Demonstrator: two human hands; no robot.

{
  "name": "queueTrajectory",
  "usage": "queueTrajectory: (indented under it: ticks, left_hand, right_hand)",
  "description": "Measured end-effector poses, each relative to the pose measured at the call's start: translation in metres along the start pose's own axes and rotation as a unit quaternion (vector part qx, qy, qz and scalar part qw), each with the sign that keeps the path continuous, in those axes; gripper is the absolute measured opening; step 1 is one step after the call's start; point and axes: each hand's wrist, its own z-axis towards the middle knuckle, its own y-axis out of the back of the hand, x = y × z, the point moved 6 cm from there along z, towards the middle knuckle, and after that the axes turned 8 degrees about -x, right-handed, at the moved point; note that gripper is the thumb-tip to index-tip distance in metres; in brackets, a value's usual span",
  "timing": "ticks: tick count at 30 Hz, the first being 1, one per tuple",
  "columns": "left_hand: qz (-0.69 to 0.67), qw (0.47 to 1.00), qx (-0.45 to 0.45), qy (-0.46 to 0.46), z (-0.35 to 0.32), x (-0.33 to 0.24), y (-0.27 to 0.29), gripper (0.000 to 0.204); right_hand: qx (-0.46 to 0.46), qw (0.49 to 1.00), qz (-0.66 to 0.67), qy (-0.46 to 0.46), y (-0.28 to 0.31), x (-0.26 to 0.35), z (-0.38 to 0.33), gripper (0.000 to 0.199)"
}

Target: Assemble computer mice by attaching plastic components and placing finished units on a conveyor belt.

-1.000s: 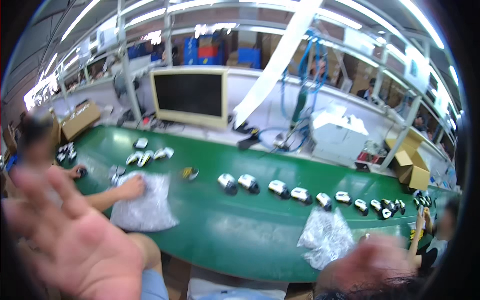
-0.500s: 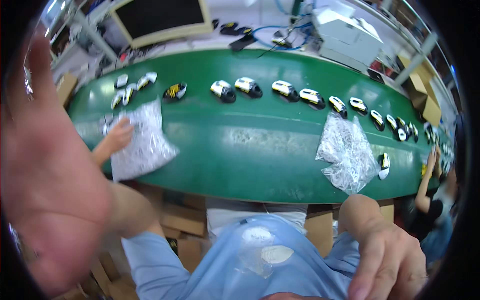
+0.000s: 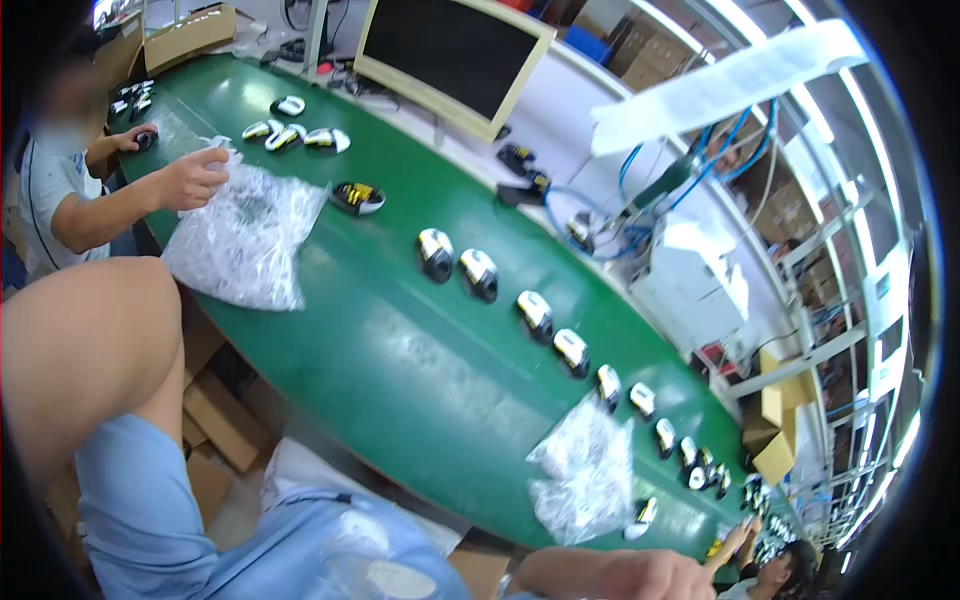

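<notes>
My left forearm (image 3: 90, 350) is bent up large at the left edge; its hand lies outside the picture. At the bottom edge is my right hand (image 3: 655, 575), knuckles up and partly cut off, so whether it holds anything is hidden. Nearest to it are a clear plastic bag (image 3: 583, 475) of whitish contents and a small white, black and yellow mouse-shaped piece (image 3: 643, 518). More such pieces (image 3: 535, 314) form a curved row along the green table (image 3: 390, 370). A black piece with yellow marks (image 3: 357, 197) sits further left.
A co-worker's hand (image 3: 192, 180) touches another clear bag (image 3: 245, 235) at the left; their other hand holds a dark rounded piece (image 3: 145, 140). Several white pieces (image 3: 287, 137) lie beyond. A monitor (image 3: 450, 60) and white box-shaped machine (image 3: 690, 285) stand behind. Another person works far right.
The view has turned and tilted, so the table now slants down to the right. My open left hand has left the picture, and my right hand sits lower, at the bottom edge.
</notes>
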Motion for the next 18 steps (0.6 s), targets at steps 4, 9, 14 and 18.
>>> queueTrajectory:
  ticks: [4,9,14,18]
  left_hand:
    - [0.196,0.98,0.035,0.025,0.042,-0.111,-0.018,0.084]
    - [0.45,0.881,0.091,0.118,0.031,-0.166,0.008,0.081]
    - [0.067,0.978,0.095,-0.173,0.049,-0.202,-0.149,0.06]
    - [-0.328,0.825,0.117,-0.445,0.01,-0.235,-0.256,0.04]
  right_hand:
    - [0.05,0.995,-0.006,-0.089,0.011,-0.024,-0.011,0.032]
    - [0.075,0.982,-0.086,-0.151,0.061,-0.028,-0.065,0.021]
    - [-0.179,0.901,-0.314,-0.239,0.115,-0.057,-0.2,0.023]
    - [-0.383,0.735,-0.391,-0.4,0.124,-0.061,-0.328,0.013]
